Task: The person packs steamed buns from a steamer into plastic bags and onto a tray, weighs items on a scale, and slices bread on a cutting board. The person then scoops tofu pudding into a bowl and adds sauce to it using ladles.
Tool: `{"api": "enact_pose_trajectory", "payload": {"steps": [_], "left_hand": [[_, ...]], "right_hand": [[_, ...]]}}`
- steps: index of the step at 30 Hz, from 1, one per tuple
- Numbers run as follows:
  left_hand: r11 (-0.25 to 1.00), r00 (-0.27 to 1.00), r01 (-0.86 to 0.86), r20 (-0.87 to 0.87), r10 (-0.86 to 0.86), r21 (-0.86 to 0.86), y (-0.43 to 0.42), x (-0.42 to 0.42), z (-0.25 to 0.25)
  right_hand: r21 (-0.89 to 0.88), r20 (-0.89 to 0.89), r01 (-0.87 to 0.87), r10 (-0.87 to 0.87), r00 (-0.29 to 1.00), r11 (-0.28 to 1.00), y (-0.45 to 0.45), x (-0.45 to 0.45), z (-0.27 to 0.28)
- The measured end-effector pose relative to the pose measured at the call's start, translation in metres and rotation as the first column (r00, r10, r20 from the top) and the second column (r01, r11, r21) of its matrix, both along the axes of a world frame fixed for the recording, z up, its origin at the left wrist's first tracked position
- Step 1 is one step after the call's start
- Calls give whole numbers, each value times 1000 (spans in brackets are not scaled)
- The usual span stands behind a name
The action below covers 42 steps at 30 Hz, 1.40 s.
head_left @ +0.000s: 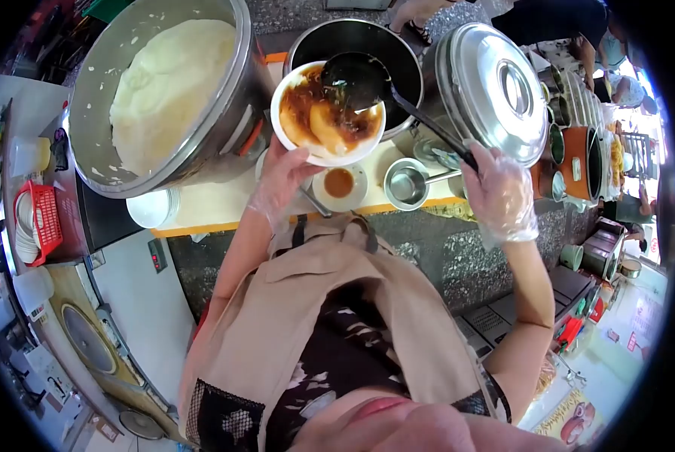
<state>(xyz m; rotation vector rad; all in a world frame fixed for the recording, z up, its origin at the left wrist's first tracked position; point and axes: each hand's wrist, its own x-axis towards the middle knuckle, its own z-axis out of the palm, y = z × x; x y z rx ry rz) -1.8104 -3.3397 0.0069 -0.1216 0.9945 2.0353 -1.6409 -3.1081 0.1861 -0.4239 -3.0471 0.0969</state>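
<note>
My left hand (279, 177), in a clear plastic glove, grips a white bowl (324, 157) from its near left side. Pale, soft tofu pudding (330, 124) lies in it under brown syrup. In my gloved right hand (503, 192) is the handle of a black ladle (356, 81). The ladle's dark cup is tilted over the far part of the bowl and hides some of what is inside. Behind the bowl stands a deep metal pot (404, 51). Below it, a small dish (356, 197) holds brown liquid.
At the left, a large steel vat (241, 53) holds white pudding. A lidded metal pot (482, 79) stands right, with a small saucepan (407, 184) nearer me. Stacked white bowls (154, 208) sit at the counter's left edge. Other people (552, 22) are beyond.
</note>
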Motion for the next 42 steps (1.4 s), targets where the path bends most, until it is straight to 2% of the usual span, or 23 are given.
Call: {"api": "enact_pose_trajectory", "payload": {"steps": [3,7,10,11,12,13,16,17,18,19,20,21,23,25,27,29,30,33,35,37,39,41,42], "left_hand": [[999,999,27,-37,-26,44,0,-1,-4],[999,999,28,-29,-28,18,-3,-4,-8],[998,999,43,14,-43,-38,-9,-9,-11],[996,997,71,3,-71,-55,-11,-10,-9],[995,997,75,-1,-76,-63,-12,-10,-6],[995,997,78,-6,-79,-70,-12,-9,-2],[988,994,86,-59,-94,-127,-11,0,17],[991,996,25,-81,-36,-133,-10,9,16],[999,994,31,-100,-34,-32,-6,17,20],[998,996,48,-76,-50,-26,-1,28,33],[996,991,82,-102,-85,-34,4,36,34],[995,991,95,-88,-98,-43,15,51,49],[991,988,129,-83,-131,-21,31,81,60],[976,967,215,-147,-210,20,53,115,59],[975,967,220,-127,-221,-23,77,160,60],[964,965,262,-42,-260,54,101,196,51],[953,953,297,-73,-293,55,122,224,60],[906,920,392,-64,-386,159,174,281,47],[864,882,470,-57,-468,184,200,301,32],[850,863,502,-36,-503,159,236,328,17],[830,842,538,-55,-536,148,275,347,0],[817,829,557,-45,-557,149,312,362,-13],[810,822,568,-54,-567,147,330,364,-19]], "right_hand": [[156,-175,30,-2,985,987,-9,22,-22],[49,-197,245,-231,953,968,-10,99,-90],[-116,124,297,-283,951,948,-12,164,-165],[-157,283,434,-380,880,887,-21,162,-187],[-217,380,469,-368,849,856,-25,158,-211],[-293,312,410,-318,895,864,-26,164,-249],[-349,522,426,-204,828,835,-24,151,-353],[-400,547,396,-132,827,826,-24,140,-366],[-403,456,259,-53,888,878,-16,165,-483],[-461,553,233,72,830,856,-17,128,-416],[-480,574,362,-26,819,799,-19,116,-389],[-540,452,327,-61,890,775,-17,117,-381],[-528,372,230,-20,928,817,-7,125,-366],[-494,62,262,-267,962,829,4,152,-368],[-386,66,159,-145,987,909,34,186,-385],[-773,13,317,-485,875,550,54,220,-267],[-814,-56,272,-536,843,513,68,244,-252],[-908,-211,96,-643,736,408,115,305,-220],[-968,-13,182,-756,655,174,132,327,-169],[-997,-44,-82,-833,551,-1,162,350,-159],[-954,-15,-251,-808,589,-165,194,365,-155],[-919,101,-268,-830,549,-289,223,372,-143],[-917,94,-277,-831,548,-287,237,371,-146]]}}
